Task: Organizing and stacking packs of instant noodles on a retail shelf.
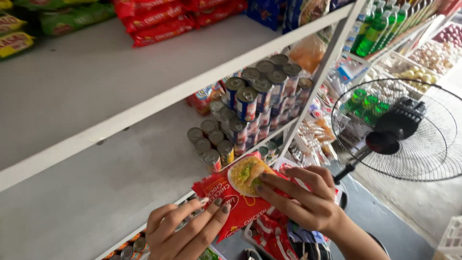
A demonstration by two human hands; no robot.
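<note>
Right now both hands share one red noodle packet (236, 202) at the front edge of the grey shelf (120, 178); the left hand (185, 233) pinches its lower corner from below, fingers narrow, and the right hand (303, 197) lies closed over its upper end, nearer the printed bowl; its long axis slants from lower left to upper right; the wrapper looks glossy, thin and crinkled; ribbed round tin cans (250, 110) stack deeper on the shelf, a wire-caged fan (404, 130) stands right.

Both the left hand (185, 231) and right hand (303, 200) grip a red noodle packet (236, 197) beside stacked cans (250, 106) on a white shelf (96, 188).
</note>
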